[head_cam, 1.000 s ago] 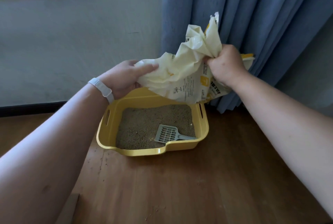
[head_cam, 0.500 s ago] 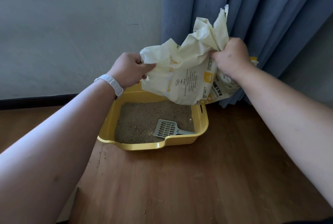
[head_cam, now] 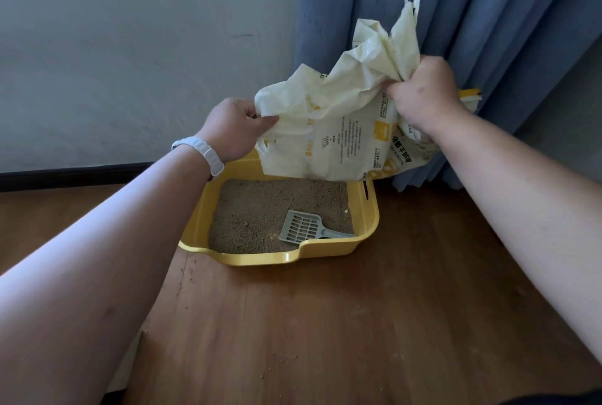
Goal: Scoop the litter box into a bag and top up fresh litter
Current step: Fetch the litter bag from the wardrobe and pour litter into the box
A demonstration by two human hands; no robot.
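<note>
Left hand point(head_cam: 234, 127) pinches litter bag point(head_cam: 332, 130) at its corner, right hand point(head_cam: 423, 95) clenches crumpled top, bag above yellow litter box point(head_cam: 371, 209) w/ scoop point(head_cam: 303, 227) inside; best tip slowly, mouth kept low.

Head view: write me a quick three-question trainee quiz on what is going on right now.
1. True or false: the scoop lies inside the litter box.
2. How many hands grip the litter bag? A) none B) one C) two
3. Fill in: the bag is held above the box's ____ end, by the curtain.

Key: 1 true. 2 C: the left hand holds the bag's left edge, the right hand bunches its top. 3 far.
</note>
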